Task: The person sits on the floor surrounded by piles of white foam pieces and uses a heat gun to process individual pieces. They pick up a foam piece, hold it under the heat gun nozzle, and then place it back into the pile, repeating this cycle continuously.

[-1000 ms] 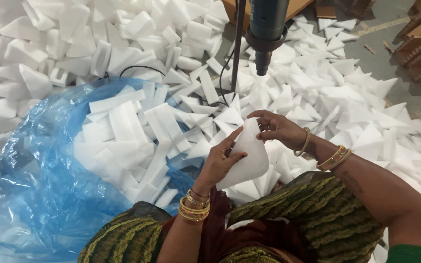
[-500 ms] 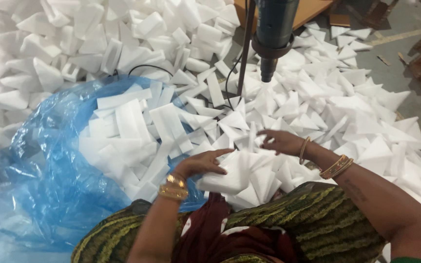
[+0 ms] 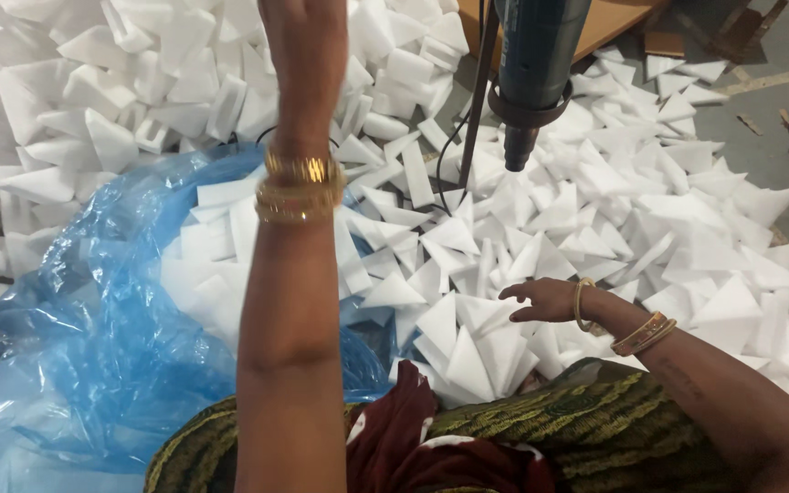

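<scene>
White foam wedges [image 3: 468, 351] lie heaped against the person's lap, just under the right hand [image 3: 541, 299]. That hand hovers palm down, fingers spread and apart, holding nothing. Beside the lap, a blue plastic bag [image 3: 75, 365] gapes open with a good layer of the same foam pieces [image 3: 212, 265] already inside, so part of the bagging looks done. Far more seems left: a loose foam pile [image 3: 668, 210] covers the floor [image 3: 778, 82] ahead and to both sides. The left hand [image 3: 308, 46] is raised high, its forearm with gold bangles [image 3: 301, 187] upright in the middle of the view; the fingers run past the top edge, so I cannot tell whether they grip anything. A dark power tool [image 3: 531, 73] hangs nozzle down over the pile.
</scene>
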